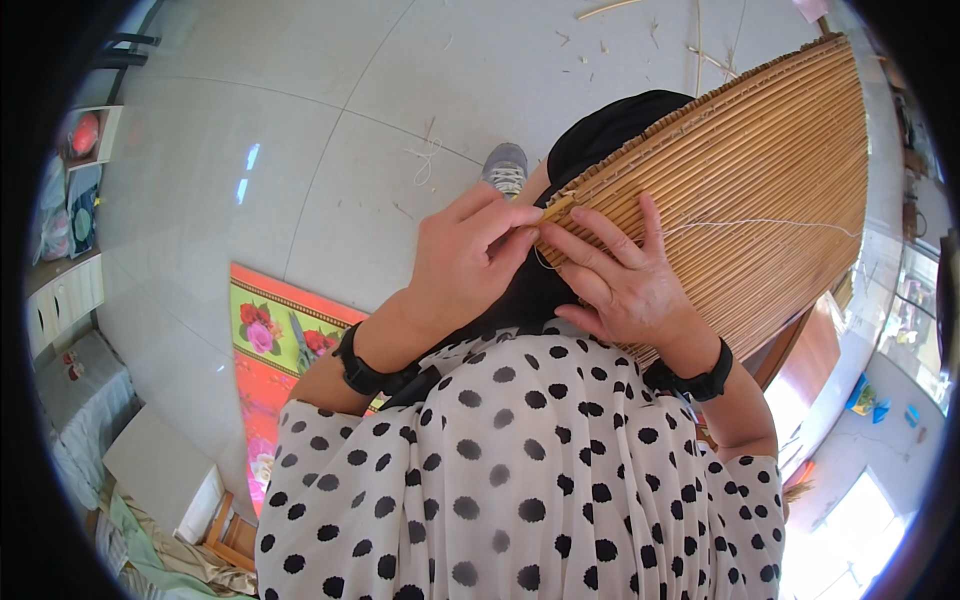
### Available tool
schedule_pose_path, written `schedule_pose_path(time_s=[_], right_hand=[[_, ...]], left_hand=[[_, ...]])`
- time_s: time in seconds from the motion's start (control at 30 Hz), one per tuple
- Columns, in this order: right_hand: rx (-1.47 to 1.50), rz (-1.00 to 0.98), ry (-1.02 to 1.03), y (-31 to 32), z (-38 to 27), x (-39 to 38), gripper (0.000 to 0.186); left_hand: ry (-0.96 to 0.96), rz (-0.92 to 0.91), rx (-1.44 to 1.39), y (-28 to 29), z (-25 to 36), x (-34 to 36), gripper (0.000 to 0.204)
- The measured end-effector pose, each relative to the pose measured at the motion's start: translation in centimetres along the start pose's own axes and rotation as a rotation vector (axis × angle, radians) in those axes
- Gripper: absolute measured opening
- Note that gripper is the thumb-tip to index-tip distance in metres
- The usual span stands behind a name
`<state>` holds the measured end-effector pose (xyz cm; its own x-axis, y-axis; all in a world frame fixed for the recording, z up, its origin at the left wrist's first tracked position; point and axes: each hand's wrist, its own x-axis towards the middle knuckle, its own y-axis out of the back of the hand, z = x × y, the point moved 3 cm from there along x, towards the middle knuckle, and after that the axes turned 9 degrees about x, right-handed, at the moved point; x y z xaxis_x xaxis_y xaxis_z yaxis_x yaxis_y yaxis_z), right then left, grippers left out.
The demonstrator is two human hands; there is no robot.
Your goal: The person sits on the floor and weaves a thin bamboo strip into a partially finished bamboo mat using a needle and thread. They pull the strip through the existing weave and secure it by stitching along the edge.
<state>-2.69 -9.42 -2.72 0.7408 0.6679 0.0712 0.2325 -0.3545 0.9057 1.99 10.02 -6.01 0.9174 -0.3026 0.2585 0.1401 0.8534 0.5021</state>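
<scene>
A brown mat of thin bamboo strips point(750, 150) lies slanted across my lap, with a bound edge and a loose white thread over it. My left hand point(470, 255) pinches a short yellowish strip point(555, 208) at the mat's near left edge, where a loop of thread hangs. Just right of it, my right hand point(620, 280) rests on the slats with its fingers spread. Dark fabric point(580, 130) over my leg shows beneath the mat.
A red and green floral sheet point(260, 360) with scissors point(298, 335) lies at lower left. Straw scraps and thread point(425, 160) are on the tiled floor beside my shoe point(505, 165). Shelves point(95, 130) and a grey board point(155, 455) stand along the left side.
</scene>
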Motion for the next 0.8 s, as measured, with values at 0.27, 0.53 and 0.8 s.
schedule_pose_path(time_s=[0.27,0.53,0.8], right_hand=[[-0.021,0.028,0.016,0.1,-0.2,0.1,0.032],[0.003,0.021,0.020,0.3,-0.2,0.1,0.030],[0.038,0.021,0.017,0.3,-0.1,0.0,0.028]], left_hand=[[0.097,-0.130,-0.176,1.3,-0.5,-0.1,0.021],[0.030,-0.077,-0.063,0.9,-0.3,-0.6,0.023],[-0.034,-0.038,0.035,0.5,-0.7,-0.5,0.027]])
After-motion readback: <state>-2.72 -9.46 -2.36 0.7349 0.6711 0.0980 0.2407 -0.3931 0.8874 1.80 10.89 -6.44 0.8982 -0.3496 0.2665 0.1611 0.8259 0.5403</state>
